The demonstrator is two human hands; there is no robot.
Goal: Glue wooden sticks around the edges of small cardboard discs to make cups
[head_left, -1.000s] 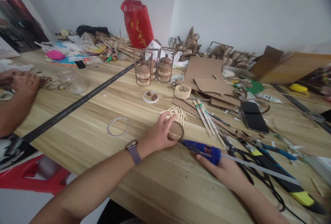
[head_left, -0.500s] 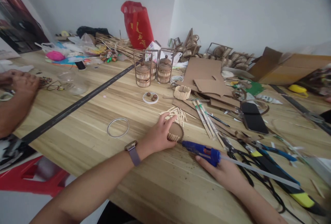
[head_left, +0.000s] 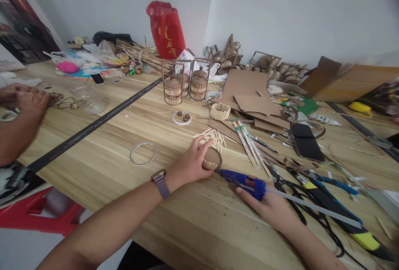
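Observation:
My left hand (head_left: 195, 160) grips a small round cardboard base (head_left: 213, 158) edged partly with short upright wooden sticks, thumb at the near side and fingers over the far side. In my right hand (head_left: 271, 205) is a blue hot glue gun (head_left: 245, 182), a long clear glue stick trailing from its back. The gun's nozzle points at the near right edge of the base, touching or very close. Just behind the base lies a loose pile of short wooden sticks (head_left: 218, 137). A finished ring of sticks (head_left: 220, 111) stands farther back.
Scissors (head_left: 311, 207), a yellow-and-black cutter (head_left: 339, 216) and a phone (head_left: 307, 142) lie at right. White rings (head_left: 143, 153) are at left. Small stick-sided baskets (head_left: 173, 89) and cardboard sheets (head_left: 246, 87) stand behind. Another person's hands (head_left: 29, 97) work at far left.
Almost nothing differs. Both hands, the base and the glue gun keep their places; the view has shifted very slightly.

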